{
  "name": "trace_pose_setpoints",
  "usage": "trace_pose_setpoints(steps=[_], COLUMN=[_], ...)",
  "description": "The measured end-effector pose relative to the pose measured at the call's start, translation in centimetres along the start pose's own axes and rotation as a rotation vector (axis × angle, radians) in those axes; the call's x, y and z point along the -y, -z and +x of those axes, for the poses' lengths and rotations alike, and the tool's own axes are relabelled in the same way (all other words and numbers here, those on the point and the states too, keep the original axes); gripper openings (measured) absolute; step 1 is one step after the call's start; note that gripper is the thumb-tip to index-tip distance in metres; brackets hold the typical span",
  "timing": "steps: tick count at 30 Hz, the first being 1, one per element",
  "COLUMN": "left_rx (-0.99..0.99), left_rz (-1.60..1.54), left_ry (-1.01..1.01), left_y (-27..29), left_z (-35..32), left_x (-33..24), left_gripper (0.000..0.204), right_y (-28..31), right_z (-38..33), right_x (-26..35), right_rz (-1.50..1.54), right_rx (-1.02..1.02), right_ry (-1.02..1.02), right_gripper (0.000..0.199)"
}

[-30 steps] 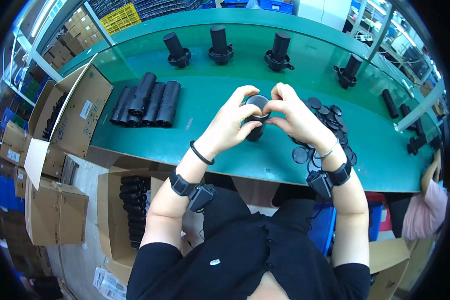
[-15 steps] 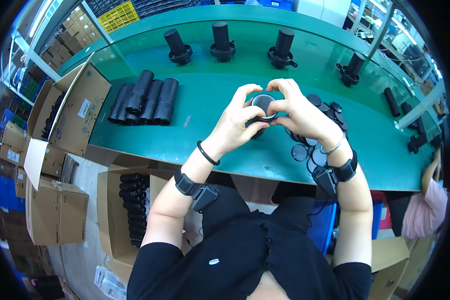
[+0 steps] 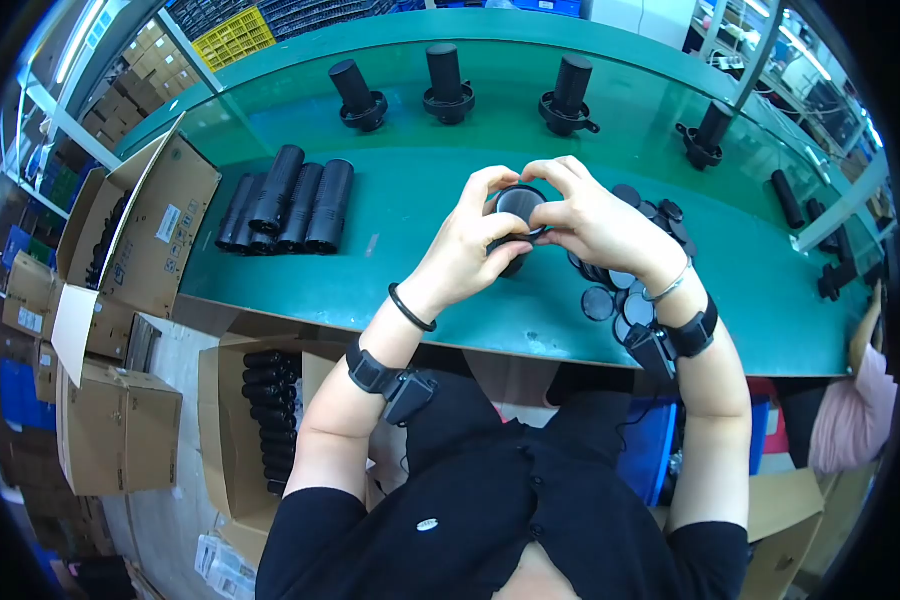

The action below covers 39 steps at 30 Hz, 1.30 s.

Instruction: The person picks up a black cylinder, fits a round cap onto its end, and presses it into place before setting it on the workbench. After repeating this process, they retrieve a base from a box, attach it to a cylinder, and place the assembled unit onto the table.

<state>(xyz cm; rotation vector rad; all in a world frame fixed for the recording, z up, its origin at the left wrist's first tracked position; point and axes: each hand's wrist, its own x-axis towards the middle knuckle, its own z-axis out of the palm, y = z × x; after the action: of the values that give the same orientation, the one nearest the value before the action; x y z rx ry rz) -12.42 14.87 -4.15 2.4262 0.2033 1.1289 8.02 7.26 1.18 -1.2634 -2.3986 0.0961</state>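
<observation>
Both my hands meet over the green table (image 3: 410,280), gripping one black tube with a round cap (image 3: 518,207) on its end. My left hand (image 3: 470,245) wraps the tube's side from the left. My right hand (image 3: 595,220) presses on the cap from the right. The tube's lower end (image 3: 511,266) pokes out below my fingers. Several loose black round caps (image 3: 620,290) lie on the table just right of my hands.
A row of black tubes (image 3: 290,205) lies at the left. Several upright black tubes on ring bases (image 3: 448,85) stand along the far edge. Open cardboard boxes (image 3: 150,220) sit left; another box of tubes (image 3: 265,410) is below the table. Another person's sleeve (image 3: 850,420) is at right.
My hands and the tube stay in nearly the same spot; the fingers have shifted slightly around the cap.
</observation>
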Motion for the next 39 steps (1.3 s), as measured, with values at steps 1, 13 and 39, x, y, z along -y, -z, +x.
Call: trace_pose_setpoints(steps=[1,13,39], left_rx=[0.003,-0.056,-0.033], left_rz=[-0.004,-0.731,-0.806], left_ry=[0.001,0.521,0.568], left_y=[-0.1,0.1,-1.2], left_z=[0.0,-1.0,-3.3], left_x=[0.0,4.5,5.2], left_gripper=[0.033,0.069,0.066], right_y=[-0.1,-3.8,-7.7], right_z=[0.0,-9.3,-6.6], right_x=[-0.1,-1.9,-3.9], right_rz=[0.001,-0.068,-0.093], right_rx=[0.000,0.261,0.226], right_ry=[-0.005,-0.333,-0.314], right_gripper=[0.018,0.050,0.058])
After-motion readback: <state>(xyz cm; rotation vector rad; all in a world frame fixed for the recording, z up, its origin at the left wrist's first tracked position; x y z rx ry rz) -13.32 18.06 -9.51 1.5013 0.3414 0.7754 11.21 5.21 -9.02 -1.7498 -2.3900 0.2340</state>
